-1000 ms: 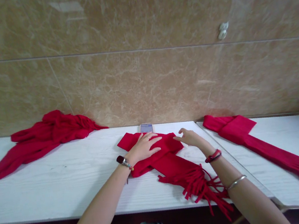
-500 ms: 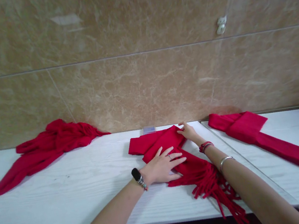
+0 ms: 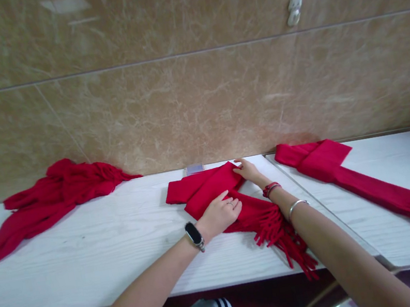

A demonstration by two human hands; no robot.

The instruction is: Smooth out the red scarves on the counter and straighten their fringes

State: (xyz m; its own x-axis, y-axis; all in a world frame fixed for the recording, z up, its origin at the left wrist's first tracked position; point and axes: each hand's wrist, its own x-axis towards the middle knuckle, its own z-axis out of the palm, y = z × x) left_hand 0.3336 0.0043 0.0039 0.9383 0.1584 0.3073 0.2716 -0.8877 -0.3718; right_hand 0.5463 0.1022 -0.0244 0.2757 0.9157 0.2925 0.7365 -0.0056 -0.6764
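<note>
A red fringed scarf (image 3: 205,187) lies folded in crossing layers on the white table, its tassels (image 3: 281,232) spilling toward the front edge. My left hand (image 3: 221,214) rests on the scarf's lower middle, most of its fingers curled into the cloth and the thumb hidden. At the upper right corner of the fold, my right hand (image 3: 248,171) pinches the cloth between thumb and fingers. A dark smart band (image 3: 194,234) is on my left wrist; a red bracelet (image 3: 271,189) and a silver bangle (image 3: 297,206) circle my right arm.
A crumpled red scarf (image 3: 62,190) lies at the left against the tiled wall (image 3: 181,105). Another red scarf (image 3: 368,186), folded over at its far end, stretches across the right table. A small pale card (image 3: 194,169) sits by the wall. A seam separates the two tables.
My left hand's spread fingers have drawn together and curled on the scarf. The right hand keeps its hold at the corner. The camera view has tilted down and shifted slightly right.
</note>
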